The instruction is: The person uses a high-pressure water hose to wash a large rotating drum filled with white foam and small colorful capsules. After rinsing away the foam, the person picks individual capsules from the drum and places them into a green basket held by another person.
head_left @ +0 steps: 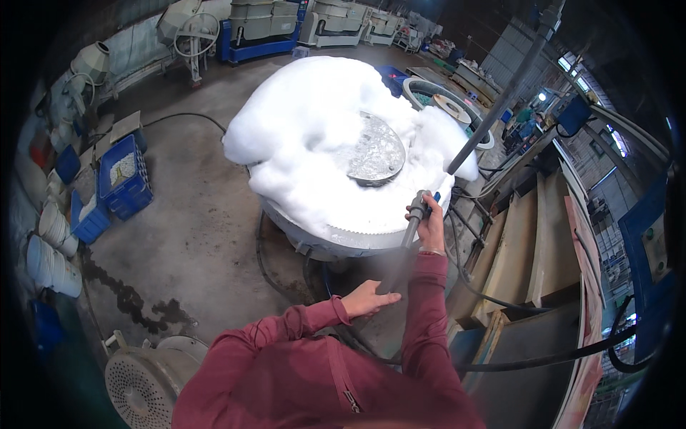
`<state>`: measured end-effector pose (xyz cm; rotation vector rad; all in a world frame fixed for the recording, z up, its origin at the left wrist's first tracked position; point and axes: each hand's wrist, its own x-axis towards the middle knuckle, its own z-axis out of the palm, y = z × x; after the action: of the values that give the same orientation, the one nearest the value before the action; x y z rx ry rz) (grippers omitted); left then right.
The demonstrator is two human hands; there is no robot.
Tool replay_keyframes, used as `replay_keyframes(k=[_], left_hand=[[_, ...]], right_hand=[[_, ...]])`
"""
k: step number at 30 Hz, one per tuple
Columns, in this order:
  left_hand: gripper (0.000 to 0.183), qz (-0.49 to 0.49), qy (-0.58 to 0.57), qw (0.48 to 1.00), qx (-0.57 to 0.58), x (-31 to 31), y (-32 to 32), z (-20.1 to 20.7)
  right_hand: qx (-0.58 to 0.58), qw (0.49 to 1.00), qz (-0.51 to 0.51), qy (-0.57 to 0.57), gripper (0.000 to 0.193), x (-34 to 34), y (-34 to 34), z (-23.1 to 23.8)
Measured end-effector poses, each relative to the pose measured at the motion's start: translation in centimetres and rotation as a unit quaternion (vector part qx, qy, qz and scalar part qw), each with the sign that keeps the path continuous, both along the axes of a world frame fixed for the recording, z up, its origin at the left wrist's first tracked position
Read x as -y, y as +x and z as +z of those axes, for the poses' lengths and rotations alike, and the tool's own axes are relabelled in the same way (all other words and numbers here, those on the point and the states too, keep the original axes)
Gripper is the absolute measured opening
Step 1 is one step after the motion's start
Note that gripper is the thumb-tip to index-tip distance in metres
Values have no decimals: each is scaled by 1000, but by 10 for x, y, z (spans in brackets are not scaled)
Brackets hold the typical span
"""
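Note:
My right hand (429, 227) is closed around a grey pipe valve (418, 205) with a small blue lever, beside the rim of a large round tub (314, 242). A short pipe end (409, 234) points down from the valve, and a blurred, misty stream falls below it. My left hand (371, 299) is held at that stream, thumb apart and fingers stretched out, with nothing seen in it. Thick white foam (307, 136) heaps over the tub and spills past its rim. A round metal cover (379, 150) shows through in the middle.
A long grey pipe (500, 100) slants up at the right. Wooden troughs (514, 250) and black hoses (543, 361) lie right of me. Blue crates (127, 179) and white buckets (53, 257) stand left, a perforated drum (143, 390) lower left. Machines (261, 32) line the back.

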<state>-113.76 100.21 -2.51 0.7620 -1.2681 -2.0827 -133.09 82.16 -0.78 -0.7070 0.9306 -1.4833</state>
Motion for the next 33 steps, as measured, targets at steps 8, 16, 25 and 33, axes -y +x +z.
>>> replay_keyframes(k=[8,16,25,33], left_hand=[[33,-25,87,996,2,-17,-31,-30],[27,86,16,996,-14,-18,-17,-24],[26,150,155,975,58,-16,60,-43],[30,188,113,975,-20,24,147,-37]], right_hand=[[-19,993,30,111,34,-5,-50,-76],[-84,991,100,-18,25,13,37,15],[-106,967,180,149,20,25,121,-87],[-159,968,197,-3,27,69,261,-1]])
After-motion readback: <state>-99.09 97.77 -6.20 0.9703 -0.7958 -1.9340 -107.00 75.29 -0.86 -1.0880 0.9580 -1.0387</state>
